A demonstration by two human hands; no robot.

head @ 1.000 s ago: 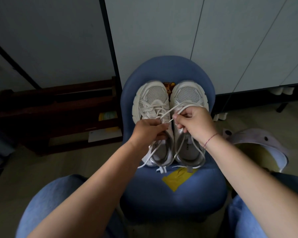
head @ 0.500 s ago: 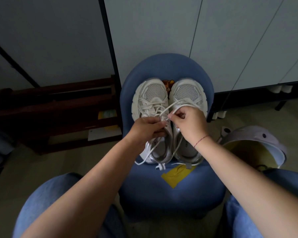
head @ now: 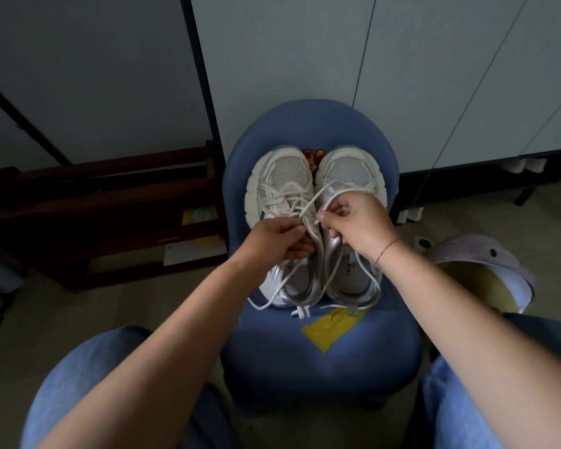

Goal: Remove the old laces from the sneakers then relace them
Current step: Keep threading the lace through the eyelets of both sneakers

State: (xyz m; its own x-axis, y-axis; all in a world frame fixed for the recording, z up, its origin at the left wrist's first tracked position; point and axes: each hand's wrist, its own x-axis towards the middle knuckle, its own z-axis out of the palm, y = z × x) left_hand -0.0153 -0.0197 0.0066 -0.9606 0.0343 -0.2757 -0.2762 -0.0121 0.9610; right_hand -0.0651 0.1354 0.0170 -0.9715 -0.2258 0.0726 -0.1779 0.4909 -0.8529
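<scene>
Two white mesh sneakers stand side by side, toes away from me, on a blue padded chair [head: 321, 354]. The left sneaker [head: 280, 186] has white lace crossing its eyelets. My left hand [head: 277, 239] grips lace over that shoe's tongue. My right hand [head: 357, 226] pinches a white lace [head: 311, 202] that loops up across the right sneaker [head: 350, 171]. Loose lace ends trail past the heels onto the seat. Both shoes' tongues are hidden by my hands.
A yellow paper scrap [head: 332, 325] lies on the seat near the heels. A dark wooden rack [head: 104, 202] stands to the left, a pale shoe or cap-like object [head: 486, 273] to the right. Grey cabinet panels rise behind. My jeans-clad knees flank the chair.
My hands have shifted slightly away from me along the shoes, and the lace loop between them has been drawn longer over the right sneaker's toe side.
</scene>
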